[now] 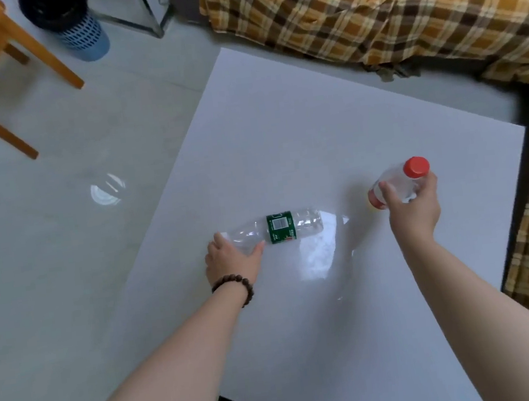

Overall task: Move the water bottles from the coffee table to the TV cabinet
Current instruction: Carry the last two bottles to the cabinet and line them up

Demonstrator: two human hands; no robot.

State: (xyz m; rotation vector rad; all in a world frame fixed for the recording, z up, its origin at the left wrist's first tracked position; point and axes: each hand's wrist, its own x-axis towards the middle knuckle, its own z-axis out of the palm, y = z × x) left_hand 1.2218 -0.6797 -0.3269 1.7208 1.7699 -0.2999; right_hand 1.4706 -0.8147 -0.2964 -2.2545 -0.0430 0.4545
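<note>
White counter (pixel 281 126) beside plaid-covered sofa (pixel 399 3). My left hand (pixel 230 257) wraps the green-label bottle (pixel 279 228) lying mid-counter; my right hand (pixel 414 206) grips the red-capped bottle (pixel 399 181) near the counter's sofa-side edge. Neither moved yet; TV cabinet unseen.

Readable text: none. The green label (pixel 281 227) on the lying clear bottle (pixel 305 222), near the left edge of the coffee table (pixel 280 116), carried a white barcode panel and small white print, too blurred to read.
</note>
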